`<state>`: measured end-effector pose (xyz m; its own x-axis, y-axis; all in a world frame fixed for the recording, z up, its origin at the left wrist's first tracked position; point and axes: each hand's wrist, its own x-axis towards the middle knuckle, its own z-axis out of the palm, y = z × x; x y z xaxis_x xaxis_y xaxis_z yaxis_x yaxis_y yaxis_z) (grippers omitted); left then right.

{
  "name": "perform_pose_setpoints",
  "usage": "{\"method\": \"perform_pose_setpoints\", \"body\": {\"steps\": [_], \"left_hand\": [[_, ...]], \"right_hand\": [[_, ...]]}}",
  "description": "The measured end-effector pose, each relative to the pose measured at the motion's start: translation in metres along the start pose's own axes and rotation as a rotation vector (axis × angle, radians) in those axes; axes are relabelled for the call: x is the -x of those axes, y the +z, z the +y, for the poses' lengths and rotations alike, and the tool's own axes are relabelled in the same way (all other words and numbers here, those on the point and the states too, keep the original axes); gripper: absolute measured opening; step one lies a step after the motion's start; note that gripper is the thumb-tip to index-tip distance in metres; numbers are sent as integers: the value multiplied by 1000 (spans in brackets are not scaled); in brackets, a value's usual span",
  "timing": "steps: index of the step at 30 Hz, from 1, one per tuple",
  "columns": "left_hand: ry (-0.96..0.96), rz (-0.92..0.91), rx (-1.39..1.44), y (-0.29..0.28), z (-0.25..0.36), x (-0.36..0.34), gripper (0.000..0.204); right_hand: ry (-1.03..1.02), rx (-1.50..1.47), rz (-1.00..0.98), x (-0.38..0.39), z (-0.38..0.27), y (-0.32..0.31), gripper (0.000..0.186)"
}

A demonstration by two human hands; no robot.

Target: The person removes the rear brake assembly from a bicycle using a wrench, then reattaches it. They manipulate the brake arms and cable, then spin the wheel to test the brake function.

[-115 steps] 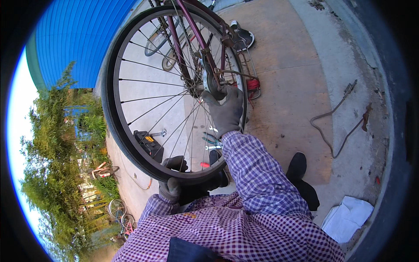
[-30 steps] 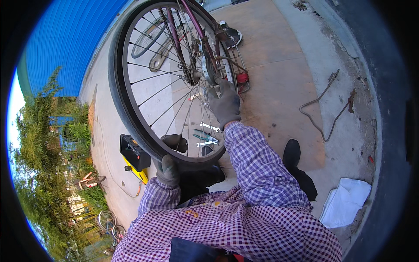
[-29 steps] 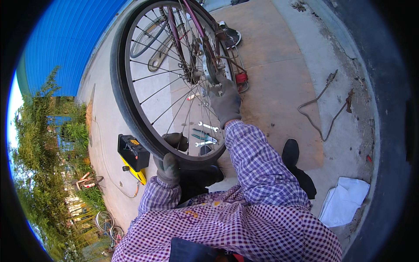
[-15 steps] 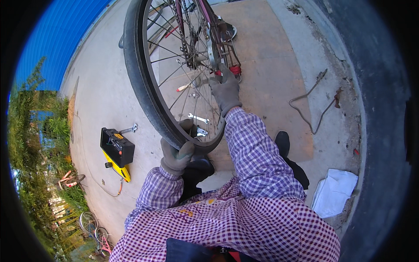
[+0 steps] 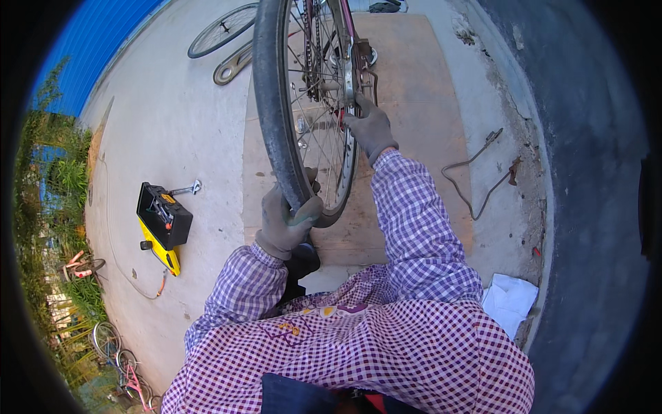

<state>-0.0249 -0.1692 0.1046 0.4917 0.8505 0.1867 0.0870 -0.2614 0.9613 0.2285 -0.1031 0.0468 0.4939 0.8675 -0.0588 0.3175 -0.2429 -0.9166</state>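
A bicycle wheel [image 5: 274, 114] with a black tyre and thin spokes stands tilted before me, joined to a purple bicycle frame [image 5: 347, 19]. My left hand [image 5: 284, 219], in a grey glove, is closed round the tyre's near lower edge, thumb on the outside and fingertips showing inside the rim. Near the hub, my gloved right hand [image 5: 373, 131] has its fingers bent in beside a silver metal part [image 5: 349, 77]; what they hold is hidden. A chain [image 5: 312, 58] runs behind the spokes.
A black toolbox [image 5: 181, 226] with a yellow part and a wrench [image 5: 185, 189] lies at left. Another wheel [image 5: 224, 31] and a chain guard [image 5: 234, 63] lie far left. A bent metal rod [image 5: 452, 172] and white cloth or paper [image 5: 509, 303] are at right.
The wheel has swung right and stands more upright, both hands moving with it. A second wheel and chain guard show more fully; the spanner seen through the spokes is out of sight.
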Motion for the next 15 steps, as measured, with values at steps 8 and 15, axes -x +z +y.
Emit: {"method": "perform_pose_setpoints", "body": {"steps": [8, 15], "left_hand": [[-60, -93, 61, -90, 35, 72, 57], [-175, 498, 281, -158, -51, 65, 41]], "right_hand": [[20, 163, -248, 94, -80, 14, 54], [172, 53, -336, 145, -33, 22, 50]]}}
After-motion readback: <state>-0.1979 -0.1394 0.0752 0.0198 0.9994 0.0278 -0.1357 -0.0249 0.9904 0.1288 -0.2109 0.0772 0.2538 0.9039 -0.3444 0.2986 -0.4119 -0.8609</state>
